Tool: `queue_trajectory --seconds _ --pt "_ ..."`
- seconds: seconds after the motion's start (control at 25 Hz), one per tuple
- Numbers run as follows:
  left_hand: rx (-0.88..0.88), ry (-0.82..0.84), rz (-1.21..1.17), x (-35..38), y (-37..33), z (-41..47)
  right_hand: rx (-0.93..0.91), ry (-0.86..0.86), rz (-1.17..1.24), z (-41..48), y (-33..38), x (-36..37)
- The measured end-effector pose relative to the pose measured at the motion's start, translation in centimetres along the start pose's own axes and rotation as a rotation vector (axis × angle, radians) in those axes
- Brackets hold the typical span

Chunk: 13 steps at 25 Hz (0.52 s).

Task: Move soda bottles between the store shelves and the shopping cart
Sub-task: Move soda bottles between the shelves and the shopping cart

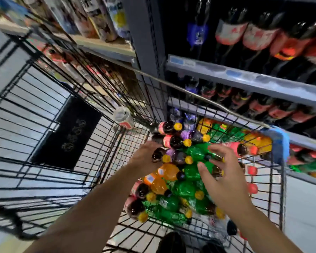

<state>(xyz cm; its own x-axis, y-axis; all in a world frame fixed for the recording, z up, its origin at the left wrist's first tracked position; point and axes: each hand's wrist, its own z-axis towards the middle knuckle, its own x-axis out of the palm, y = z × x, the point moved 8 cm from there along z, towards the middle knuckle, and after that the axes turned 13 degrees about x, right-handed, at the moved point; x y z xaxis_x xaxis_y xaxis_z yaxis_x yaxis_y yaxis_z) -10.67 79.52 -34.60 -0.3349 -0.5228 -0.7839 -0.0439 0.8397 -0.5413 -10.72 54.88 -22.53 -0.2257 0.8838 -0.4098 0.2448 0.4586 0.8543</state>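
Observation:
A black wire shopping cart (274,196) holds a pile of small soda bottles: green ones (184,189), orange ones (167,171), purple ones and dark cola ones (173,141), most with yellow caps. My left hand (146,156) reaches into the pile's far left side, fingers curled down around a dark cola bottle (157,154). My right hand (221,176) hovers over the pile's right side, fingers spread on either side of a green bottle (197,152) without closing on it. Shelves of cola bottles (259,33) stand to the right.
A second black wire cart (35,110) with a dark panel stands to the left, nested against mine. A white can (123,116) rests at the cart's far corner. Grey shelf edges (244,77) run close along the cart's right side. My shoes show at the bottom.

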Motion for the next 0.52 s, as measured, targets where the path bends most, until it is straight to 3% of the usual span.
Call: queue_trajectory --seconds 0.2,0.36,0.52 --pt "0.189 0.182 0.083 4.1 1.2 3.1 0.02 0.032 -0.053 1.6 -1.2 3.7" --pt "0.223 0.11 0.054 4.3 2.0 3.1 0.014 0.06 -0.117 2.5 -1.8 5.5" --pt "0.088 -0.065 -0.132 -0.7 2.6 1.1 0.08 0.145 -0.208 3.4 -2.9 7.1"
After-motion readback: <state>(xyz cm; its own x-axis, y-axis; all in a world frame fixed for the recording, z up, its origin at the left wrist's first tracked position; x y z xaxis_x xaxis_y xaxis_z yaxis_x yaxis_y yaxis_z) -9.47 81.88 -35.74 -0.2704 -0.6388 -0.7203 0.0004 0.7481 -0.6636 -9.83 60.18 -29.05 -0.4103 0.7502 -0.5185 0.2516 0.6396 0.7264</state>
